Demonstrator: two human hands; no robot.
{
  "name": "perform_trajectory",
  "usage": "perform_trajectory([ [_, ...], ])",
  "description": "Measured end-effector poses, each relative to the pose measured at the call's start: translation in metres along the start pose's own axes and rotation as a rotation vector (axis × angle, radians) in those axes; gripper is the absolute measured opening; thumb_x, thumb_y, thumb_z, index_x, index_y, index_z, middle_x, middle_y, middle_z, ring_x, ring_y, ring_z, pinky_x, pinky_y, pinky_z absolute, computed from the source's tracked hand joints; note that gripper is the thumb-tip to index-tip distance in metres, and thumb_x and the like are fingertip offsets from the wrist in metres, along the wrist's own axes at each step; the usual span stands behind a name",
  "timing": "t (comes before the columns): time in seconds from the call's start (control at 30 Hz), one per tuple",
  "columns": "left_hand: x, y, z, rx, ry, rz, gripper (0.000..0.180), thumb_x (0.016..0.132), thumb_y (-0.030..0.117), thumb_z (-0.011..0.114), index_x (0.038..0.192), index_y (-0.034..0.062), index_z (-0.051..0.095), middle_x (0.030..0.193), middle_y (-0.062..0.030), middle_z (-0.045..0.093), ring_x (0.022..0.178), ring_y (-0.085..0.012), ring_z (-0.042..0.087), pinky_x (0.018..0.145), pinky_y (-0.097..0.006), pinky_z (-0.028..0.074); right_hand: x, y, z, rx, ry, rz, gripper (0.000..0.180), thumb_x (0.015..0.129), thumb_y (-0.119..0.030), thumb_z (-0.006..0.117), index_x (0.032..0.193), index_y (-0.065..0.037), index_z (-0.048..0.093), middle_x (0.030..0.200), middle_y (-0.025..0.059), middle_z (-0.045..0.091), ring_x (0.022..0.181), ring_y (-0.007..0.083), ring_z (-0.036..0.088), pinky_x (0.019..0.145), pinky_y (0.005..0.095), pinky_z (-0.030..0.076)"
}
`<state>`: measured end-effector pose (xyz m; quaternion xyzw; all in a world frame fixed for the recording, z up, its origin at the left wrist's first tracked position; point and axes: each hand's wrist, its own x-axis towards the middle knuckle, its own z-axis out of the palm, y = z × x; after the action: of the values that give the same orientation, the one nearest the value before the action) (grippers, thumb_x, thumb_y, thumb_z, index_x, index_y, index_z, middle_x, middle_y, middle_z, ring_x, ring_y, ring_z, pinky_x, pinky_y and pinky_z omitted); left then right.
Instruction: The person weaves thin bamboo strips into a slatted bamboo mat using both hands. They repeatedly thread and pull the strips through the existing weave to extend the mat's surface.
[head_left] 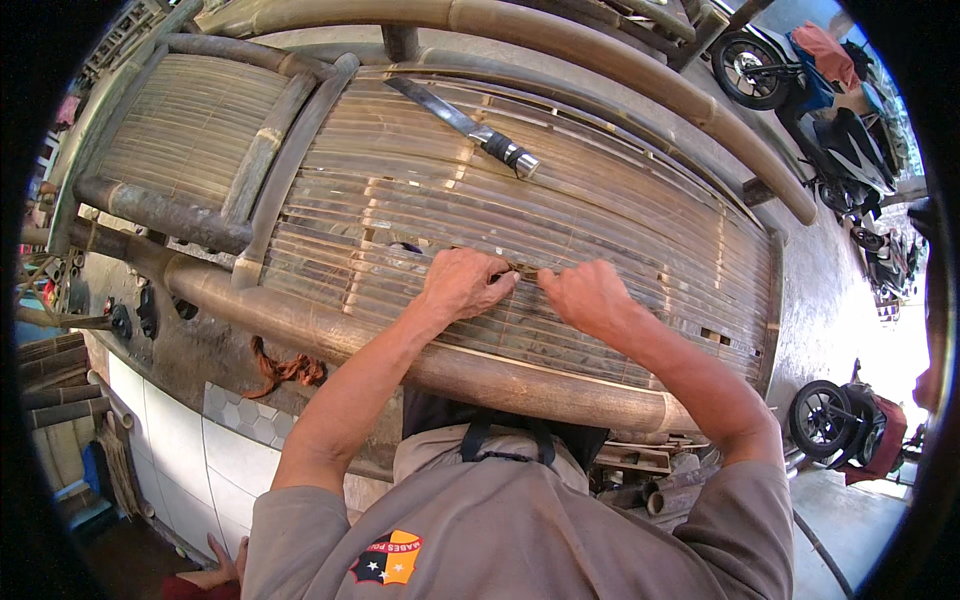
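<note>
Over the slatted bamboo seat (400,180), my left hand (462,282) and my right hand (592,298) work close together, fingers pinched. Between the fingertips runs a short, thin brownish strip (523,270); whether it is bamboo or cord is too small to tell, and its ends are hidden in my fingers. Both forearms reach across the thick front bamboo pole (500,378). Beyond my hands lies a large knife (455,117) with a broad metal blade and a black-wrapped handle pointing right. Neither hand touches it. A small dark object (404,247) shows left of my left hand.
A smaller slatted bamboo panel (185,125) adjoins at left, and a long bamboo rail (600,45) bounds the far side. An orange-brown cloth (285,370) lies below the front pole. Motorcycles (845,150) stand at right. Bamboo pieces (680,495) are stacked beside my right elbow.
</note>
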<state>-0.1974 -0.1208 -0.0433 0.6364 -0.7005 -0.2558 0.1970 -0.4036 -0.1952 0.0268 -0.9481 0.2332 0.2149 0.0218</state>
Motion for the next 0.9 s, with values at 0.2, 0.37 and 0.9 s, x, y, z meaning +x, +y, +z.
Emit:
perform_trajectory([
  [0.2, -0.002, 0.001, 0.002, -0.008, 0.015, -0.009, 0.04, 0.097, 0.05, 0.062, 0.091, 0.0138, 0.079, 0.075, -0.0163, 0.071, 0.074, -0.038, 0.069, 0.067, -0.049, 0.053, -0.034, 0.009, -0.03, 0.185, -0.015, 0.141, 0.017, 0.095, -0.02, 0.061, 0.091, -0.006, 0.069, 0.08, 0.0165, 0.073, 0.073, 0.037, 0.073, 0.063, 0.0511, 0.057],
  [0.37, 0.003, 0.002, 0.005, 0.119, -0.059, -0.076, 0.063, 0.101, 0.062, 0.05, 0.08, 0.0092, 0.077, 0.072, -0.0178, 0.07, 0.072, -0.0397, 0.067, 0.067, -0.049, 0.053, -0.084, 0.009, -0.04, 0.378, 0.204, 0.184, 0.018, 0.096, -0.022, 0.066, 0.093, -0.005, 0.07, 0.104, 0.0159, 0.067, 0.095, 0.0365, 0.068, 0.078, 0.0493, 0.056],
  [0.9, 0.002, 0.01, -0.005, -0.067, -0.08, -0.208, 0.044, 0.095, 0.055, 0.065, 0.099, 0.0146, 0.082, 0.078, -0.0139, 0.074, 0.074, -0.0318, 0.069, 0.071, -0.044, 0.052, -0.086, 0.011, 0.008, 0.537, 0.759, 0.576, 0.026, 0.098, -0.019, 0.068, 0.122, -0.007, 0.068, 0.12, 0.0176, 0.06, 0.102, 0.0345, 0.067, 0.08, 0.046, 0.056],
])
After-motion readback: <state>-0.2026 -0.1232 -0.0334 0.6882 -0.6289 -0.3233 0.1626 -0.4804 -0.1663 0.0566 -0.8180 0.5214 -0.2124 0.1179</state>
